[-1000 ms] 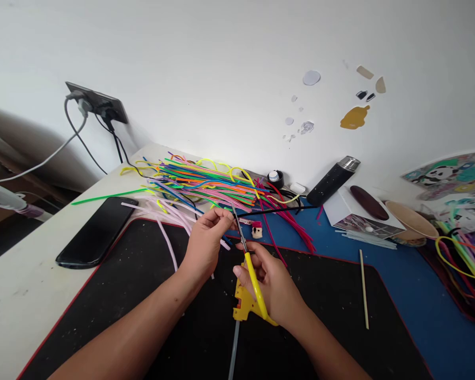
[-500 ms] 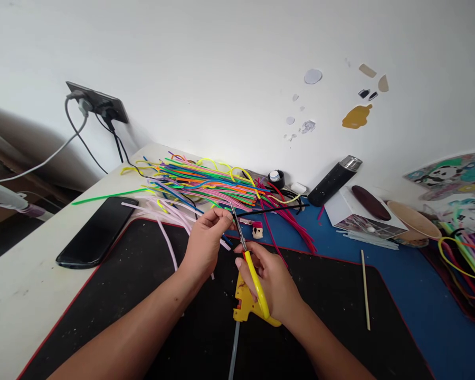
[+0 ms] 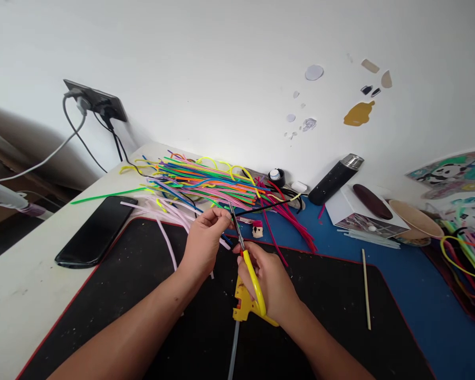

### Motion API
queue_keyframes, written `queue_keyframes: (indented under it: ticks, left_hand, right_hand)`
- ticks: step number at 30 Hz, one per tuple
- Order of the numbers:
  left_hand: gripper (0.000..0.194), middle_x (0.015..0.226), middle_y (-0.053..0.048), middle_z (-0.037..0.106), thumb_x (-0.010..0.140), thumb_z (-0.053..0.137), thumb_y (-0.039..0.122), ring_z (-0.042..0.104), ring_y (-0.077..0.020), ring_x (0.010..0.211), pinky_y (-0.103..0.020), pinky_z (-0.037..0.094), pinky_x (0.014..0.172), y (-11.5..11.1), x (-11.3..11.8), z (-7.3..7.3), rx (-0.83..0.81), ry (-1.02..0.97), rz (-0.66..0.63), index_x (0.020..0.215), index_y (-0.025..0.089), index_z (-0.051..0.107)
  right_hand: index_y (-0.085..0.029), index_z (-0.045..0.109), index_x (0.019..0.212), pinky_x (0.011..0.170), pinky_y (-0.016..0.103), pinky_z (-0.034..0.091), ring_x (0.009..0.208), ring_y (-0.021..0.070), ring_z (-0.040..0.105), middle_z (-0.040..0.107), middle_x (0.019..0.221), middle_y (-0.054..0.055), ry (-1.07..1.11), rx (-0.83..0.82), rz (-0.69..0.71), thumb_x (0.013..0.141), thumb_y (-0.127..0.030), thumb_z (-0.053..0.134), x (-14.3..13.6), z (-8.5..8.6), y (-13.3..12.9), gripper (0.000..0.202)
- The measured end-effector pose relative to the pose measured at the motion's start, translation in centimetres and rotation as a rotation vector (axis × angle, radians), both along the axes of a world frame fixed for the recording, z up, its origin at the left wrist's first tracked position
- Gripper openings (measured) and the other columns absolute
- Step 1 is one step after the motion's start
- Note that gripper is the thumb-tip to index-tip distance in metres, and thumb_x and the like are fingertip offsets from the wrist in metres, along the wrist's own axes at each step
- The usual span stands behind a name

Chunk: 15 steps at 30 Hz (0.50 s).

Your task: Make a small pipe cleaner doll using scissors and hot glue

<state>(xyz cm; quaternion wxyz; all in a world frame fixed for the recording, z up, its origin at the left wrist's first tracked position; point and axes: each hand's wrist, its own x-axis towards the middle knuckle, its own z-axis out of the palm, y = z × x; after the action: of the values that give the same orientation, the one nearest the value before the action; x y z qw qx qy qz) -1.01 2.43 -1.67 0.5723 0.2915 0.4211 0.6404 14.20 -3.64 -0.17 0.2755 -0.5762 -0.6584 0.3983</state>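
Note:
My right hand [image 3: 267, 274] is closed round a pair of scissors [image 3: 256, 285] with yellow handles, the blades pointing up and away. My left hand [image 3: 208, 235] pinches a black pipe cleaner [image 3: 267, 209], which runs off to the right behind the blades. The blades cross it right beside my left fingertips; whether they have cut into it is too small to tell. Under my right hand lies a yellow glue gun [image 3: 241, 302] with a glue stick [image 3: 234, 348] in its rear. A small cream and pink piece [image 3: 257, 229] sits just beyond the scissors.
A heap of coloured pipe cleaners [image 3: 209, 179] covers the back of the table. A phone [image 3: 97, 232] lies left of the black mat [image 3: 142, 295]. To the right are a black flask [image 3: 334, 182], a white box [image 3: 340, 211] and a thin stick [image 3: 366, 290]. Sockets [image 3: 95, 100] hold plugged cables.
The free end of the black pipe cleaner has swung slightly up and back. The scissors and right hand have shifted a little left; my left hand stays almost still.

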Motion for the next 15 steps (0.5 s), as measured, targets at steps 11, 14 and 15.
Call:
queue_keyframes:
  ticks: [11, 14, 15]
  left_hand:
    - [0.018, 0.069, 0.001, 0.066, 0.074, 0.083, 0.031, 0.057, -0.0151, 0.072, -0.029, 0.044, 0.078, 0.15, -0.12, -0.28, -0.015, 0.029, -0.008, 0.068, 0.020, 0.071]
    - [0.020, 0.070, 0.001, 0.066, 0.075, 0.083, 0.033, 0.057, -0.0156, 0.072, -0.030, 0.044, 0.078, 0.13, -0.18, -0.13, -0.020, 0.028, -0.012, 0.068, 0.020, 0.070]
    - [0.020, 0.070, 0.001, 0.066, 0.075, 0.084, 0.034, 0.058, -0.0159, 0.072, -0.030, 0.044, 0.078, 0.14, -0.22, -0.07, -0.022, 0.027, -0.015, 0.068, 0.020, 0.070]
  right_hand:
    - [-0.021, 0.073, 0.101, 0.053, 0.020, 0.039, 0.057, 0.0118, 0.053, 0.060, 0.070, -0.004, 0.011, -0.027, -0.014, 0.087, -0.019, 0.061, -0.35, 0.22, 0.42, 0.019]
    - [-0.021, 0.071, 0.102, 0.049, 0.020, 0.037, 0.052, 0.0096, 0.048, 0.057, 0.070, -0.005, 0.111, -0.086, -0.044, 0.088, -0.022, 0.063, -0.72, 0.11, 0.45, 0.016]
    - [-0.021, 0.070, 0.103, 0.046, 0.019, 0.035, 0.049, 0.0088, 0.044, 0.055, 0.068, -0.006, 0.168, -0.125, -0.056, 0.089, -0.026, 0.065, -0.85, 0.15, 0.46, 0.016]
